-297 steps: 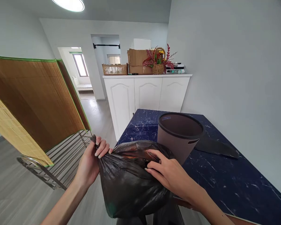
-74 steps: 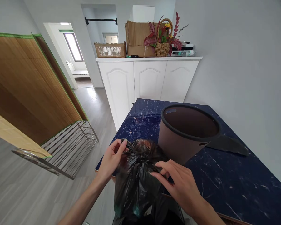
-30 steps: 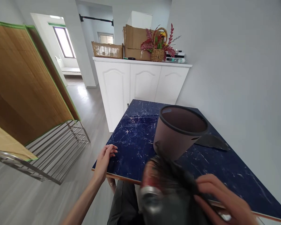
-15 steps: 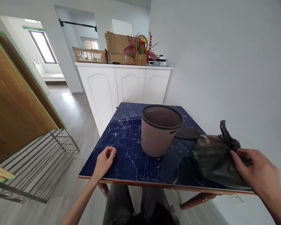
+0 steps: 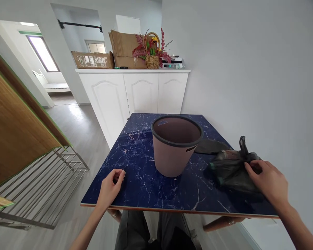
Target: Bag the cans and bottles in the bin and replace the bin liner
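While the bin (image 5: 169, 159) stands between the hands, the right fingers (image 5: 247, 164) pinch the knotted black bag's (image 5: 234, 170) top, the bag lying to their left.

Pale grey walls (image 5: 232, 80) surround a grey wood-look floor (image 5: 91, 128). A white cabinet (image 5: 141, 92) with 3 arched-panel doors stands beyond a blue marbled table (image 5: 141, 187) with a brown edge. At left is a metal rack (image 5: 49, 187) beneath a brown mat (image 5: 13, 121). Through 1 doorway, daylight fills a bright window (image 5: 43, 53) above what seems to be a bed (image 5: 56, 86); light glares off the floor.
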